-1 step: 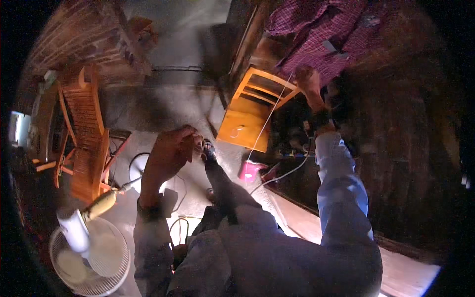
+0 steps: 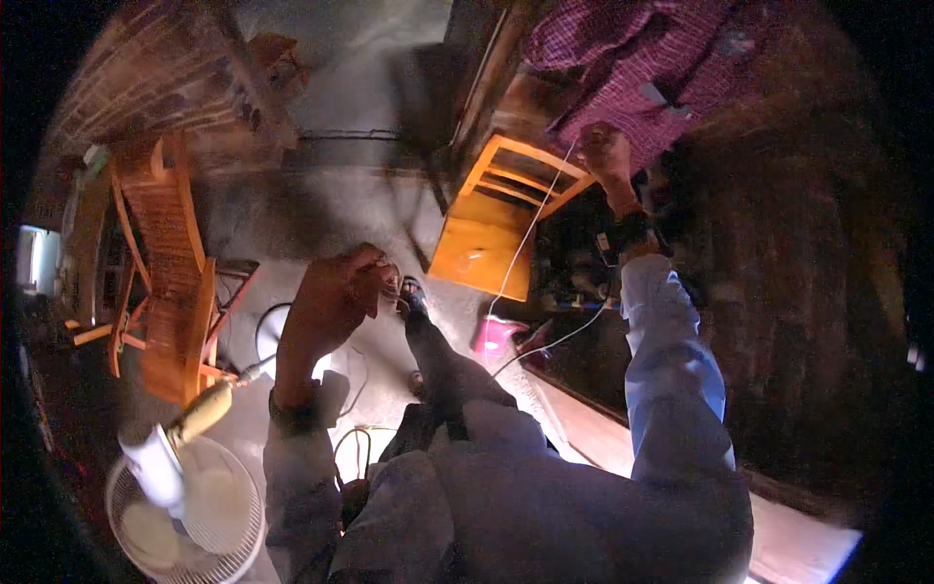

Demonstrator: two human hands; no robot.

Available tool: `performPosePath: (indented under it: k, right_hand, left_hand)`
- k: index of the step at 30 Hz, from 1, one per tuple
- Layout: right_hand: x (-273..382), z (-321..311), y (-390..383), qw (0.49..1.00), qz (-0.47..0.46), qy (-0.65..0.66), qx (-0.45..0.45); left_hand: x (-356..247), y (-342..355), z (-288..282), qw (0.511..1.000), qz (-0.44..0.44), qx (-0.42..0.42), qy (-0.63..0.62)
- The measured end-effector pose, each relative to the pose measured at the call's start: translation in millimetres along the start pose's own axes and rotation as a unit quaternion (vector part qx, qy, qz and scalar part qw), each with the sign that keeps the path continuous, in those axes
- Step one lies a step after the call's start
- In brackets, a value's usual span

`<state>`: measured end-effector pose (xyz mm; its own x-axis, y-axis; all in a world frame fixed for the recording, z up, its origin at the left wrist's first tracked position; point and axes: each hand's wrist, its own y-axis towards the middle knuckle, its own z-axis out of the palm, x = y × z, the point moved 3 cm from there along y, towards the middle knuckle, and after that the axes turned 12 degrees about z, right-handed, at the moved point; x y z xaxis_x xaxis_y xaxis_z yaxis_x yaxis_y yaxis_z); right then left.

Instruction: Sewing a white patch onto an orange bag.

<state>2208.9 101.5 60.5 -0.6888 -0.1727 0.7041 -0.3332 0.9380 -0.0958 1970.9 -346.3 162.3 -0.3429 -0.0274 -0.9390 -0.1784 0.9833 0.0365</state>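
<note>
My left hand (image 2: pixel 342 297) is raised left of centre, its fingers pinched together. A small pale loop (image 2: pixel 392 284) shows at the fingertips, too blurred to name with certainty. My right hand (image 2: pixel 605 161) is stretched far out to the right, closed in a fist around a thin white cord (image 2: pixel 534 216). From that fist the cord slants down across a wooden chair (image 2: pixel 484 243) toward a bright pink object (image 2: pixel 497 333) on the floor. A dark band circles my right wrist, below the fist.
At the lower left stands a white-caged fan (image 2: pixel 185 516). A reclining slatted chair (image 2: pixel 175 273) is beyond it. Purple checked cloth (image 2: pixel 642 68) hangs behind my right hand. Another pale cable (image 2: pixel 559 341) curves beside my right forearm. My shoe (image 2: pixel 412 290) shows near my left fingertips.
Both hands keep nearly the same place and grip. The fan and wooden chair appear shifted slightly right and down. A pale loop seen over the chair seat has shrunk to a small spot.
</note>
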Motion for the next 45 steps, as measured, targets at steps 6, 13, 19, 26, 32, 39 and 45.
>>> performPosePath:
  k: [6, 13, 19, 26, 32, 39, 45]
  right_hand:
    - [-36.8, -3.1, 141.6, 0.92, -0.237, -0.274, -0.148]
    - [141.8, 140.0, 91.6, 0.941, -0.239, -0.184, 0.154]
    - [326.0, 235.4, 11.4, 0.848, -0.07, 0.182, 0.493]
    - [365.5, 251.7, 76.9, 0.846, -0.009, 0.221, 0.485]
    - [366.4, 258.2, 149.2, 0.848, 0.093, 0.216, 0.475]
    - [353.4, 320.8, 231.3, 0.786, 0.233, 0.412, 0.399]
    - [358.3, 360.1, 345.0, 0.81, 0.21, 0.349, 0.422]
  left_hand:
    - [36.7, 94.9, -73.7, 0.995, 0.066, 0.019, 0.068]
    - [70.0, 169.1, -164.7, 0.998, -0.052, 0.042, -0.001]
    - [90.8, 263.7, -229.5, 0.988, 0.005, 0.144, 0.064]
    - [130.6, 313.2, -331.5, 0.898, 0.21, 0.052, 0.383]
    - [154.8, 363.3, -393.8, 0.935, 0.197, -0.009, 0.294]
    - [216.9, 433.7, -420.0, 0.987, 0.126, 0.005, 0.104]
    - [238.7, 523.6, -446.2, 0.961, -0.001, -0.105, -0.254]
